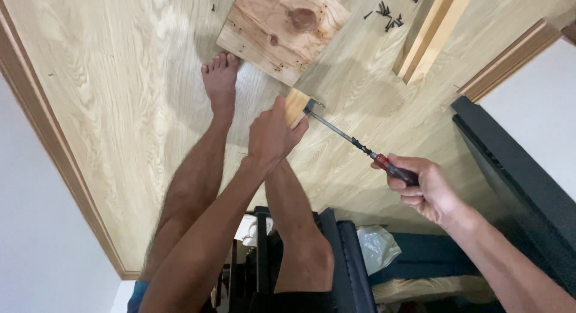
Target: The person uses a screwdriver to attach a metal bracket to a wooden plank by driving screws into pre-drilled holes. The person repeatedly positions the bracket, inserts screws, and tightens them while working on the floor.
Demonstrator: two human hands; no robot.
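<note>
My left hand [271, 135] grips a small pale wooden block [296, 106] and holds it above the wooden floor. My right hand [423, 188] is closed around the red and black handle of a long screwdriver [348, 139]. The screwdriver's shaft runs up and left, and its tip meets a small metal bracket [313, 105] on the side of the block. Both my bare legs reach down to the floor; one foot [221, 79] rests beside a square knotty wood panel [281, 30].
Several loose dark screws [389, 16] lie on the floor at the top. A long wooden strip [433, 31] lies to the right of them. A dark cabinet edge [510, 175] stands at right, a black seat [345, 259] with a plastic bag [375, 246] below.
</note>
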